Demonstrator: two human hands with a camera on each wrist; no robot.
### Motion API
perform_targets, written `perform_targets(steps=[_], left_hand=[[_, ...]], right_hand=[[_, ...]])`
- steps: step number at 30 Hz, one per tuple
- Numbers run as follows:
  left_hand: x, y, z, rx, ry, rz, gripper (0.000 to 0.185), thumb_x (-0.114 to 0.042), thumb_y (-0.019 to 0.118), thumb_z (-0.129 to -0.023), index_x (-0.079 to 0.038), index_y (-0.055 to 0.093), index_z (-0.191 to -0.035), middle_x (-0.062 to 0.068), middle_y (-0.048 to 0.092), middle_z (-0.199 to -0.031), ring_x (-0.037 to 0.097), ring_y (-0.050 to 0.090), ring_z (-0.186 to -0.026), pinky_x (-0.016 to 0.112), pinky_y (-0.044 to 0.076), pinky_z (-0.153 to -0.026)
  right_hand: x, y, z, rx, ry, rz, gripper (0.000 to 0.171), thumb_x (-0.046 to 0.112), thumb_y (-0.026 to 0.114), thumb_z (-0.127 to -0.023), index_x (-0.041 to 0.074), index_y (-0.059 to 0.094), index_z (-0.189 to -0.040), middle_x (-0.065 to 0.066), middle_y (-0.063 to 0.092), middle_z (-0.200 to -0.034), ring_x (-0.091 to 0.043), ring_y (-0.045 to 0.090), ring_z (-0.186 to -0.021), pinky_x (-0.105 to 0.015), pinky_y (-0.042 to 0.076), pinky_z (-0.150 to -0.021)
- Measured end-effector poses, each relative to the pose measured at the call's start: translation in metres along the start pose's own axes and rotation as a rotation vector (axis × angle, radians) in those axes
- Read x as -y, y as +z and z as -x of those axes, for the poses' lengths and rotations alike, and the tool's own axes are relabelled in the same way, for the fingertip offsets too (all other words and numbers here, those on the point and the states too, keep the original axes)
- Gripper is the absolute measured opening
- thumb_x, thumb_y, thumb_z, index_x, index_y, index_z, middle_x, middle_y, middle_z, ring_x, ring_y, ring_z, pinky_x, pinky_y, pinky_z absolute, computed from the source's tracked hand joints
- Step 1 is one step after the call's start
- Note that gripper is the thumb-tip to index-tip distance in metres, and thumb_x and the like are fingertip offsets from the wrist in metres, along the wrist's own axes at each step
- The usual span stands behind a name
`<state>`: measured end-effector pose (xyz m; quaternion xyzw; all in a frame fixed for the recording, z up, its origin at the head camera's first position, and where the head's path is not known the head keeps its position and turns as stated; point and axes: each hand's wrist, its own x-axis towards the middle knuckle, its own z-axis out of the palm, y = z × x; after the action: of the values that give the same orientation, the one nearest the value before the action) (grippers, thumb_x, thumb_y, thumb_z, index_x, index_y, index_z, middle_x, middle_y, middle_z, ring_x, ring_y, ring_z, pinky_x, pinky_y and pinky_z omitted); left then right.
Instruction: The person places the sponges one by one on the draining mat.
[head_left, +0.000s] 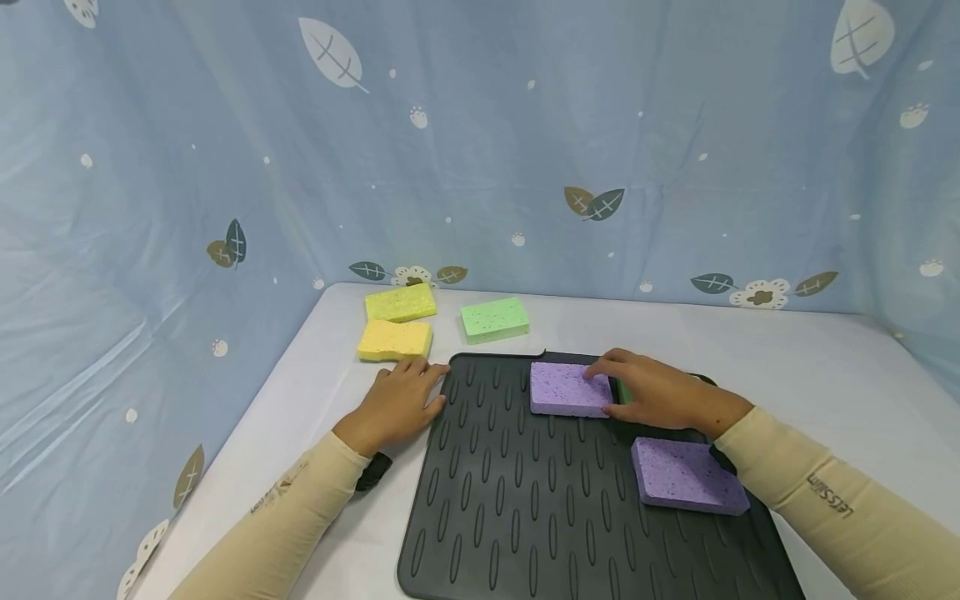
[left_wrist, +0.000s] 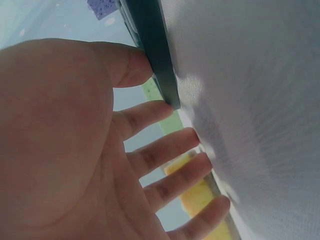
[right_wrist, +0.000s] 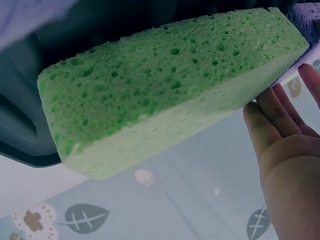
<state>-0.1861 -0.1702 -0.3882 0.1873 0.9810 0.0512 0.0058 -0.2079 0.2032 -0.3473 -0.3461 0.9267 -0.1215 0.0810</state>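
Observation:
A purple sponge [head_left: 567,386] lies flat along the far edge of a dark ribbed mat [head_left: 480,483]. My right hand [head_left: 660,390] touches its right end, index finger on top and thumb by the near corner, fingers spread. Beneath that hand sits a green sponge [right_wrist: 170,85], mostly hidden in the head view. Nearer me, a second purple sponge [head_left: 686,475] rests by the right forearm. My left hand [head_left: 397,400] lies at the mat's far left corner, fingers extended. In the left wrist view its thumb touches the mat's edge [left_wrist: 155,50].
Beyond the left hand, two yellow sponges, a lemon one [head_left: 401,303] and a deeper yellow one [head_left: 395,340], lie on the white table [head_left: 810,358]. A light green sponge [head_left: 495,319] sits behind the mat. A blue leaf-print curtain [head_left: 480,142] hangs at the back and left.

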Motion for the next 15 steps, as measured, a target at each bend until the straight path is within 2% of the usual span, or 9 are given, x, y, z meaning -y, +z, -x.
perform_targets(steps=[9, 15], left_hand=[[0.001, 0.0, 0.0, 0.004, -0.009, 0.001, 0.047, -0.034, 0.055, -0.101, -0.014, 0.052, -0.144, 0.012, 0.057, -0.128, 0.032, 0.051, -0.126, 0.058, 0.046, -0.09], [0.0, -0.001, 0.0, 0.004, -0.005, -0.002, 0.046, -0.034, 0.055, -0.102, -0.015, 0.052, -0.144, 0.012, 0.057, -0.128, 0.032, 0.051, -0.126, 0.058, 0.046, -0.09]], right_hand=[[0.0, -0.001, -0.001, -0.006, -0.022, 0.015, 0.048, 0.022, 0.078, -0.087, 0.013, 0.062, -0.131, -0.011, 0.058, -0.134, -0.027, 0.063, -0.117, -0.046, 0.054, -0.093], [0.004, -0.01, 0.007, -0.044, 0.014, -0.003, 0.045, 0.022, 0.076, -0.089, 0.014, 0.063, -0.131, -0.012, 0.057, -0.137, -0.029, 0.063, -0.118, -0.048, 0.054, -0.092]])
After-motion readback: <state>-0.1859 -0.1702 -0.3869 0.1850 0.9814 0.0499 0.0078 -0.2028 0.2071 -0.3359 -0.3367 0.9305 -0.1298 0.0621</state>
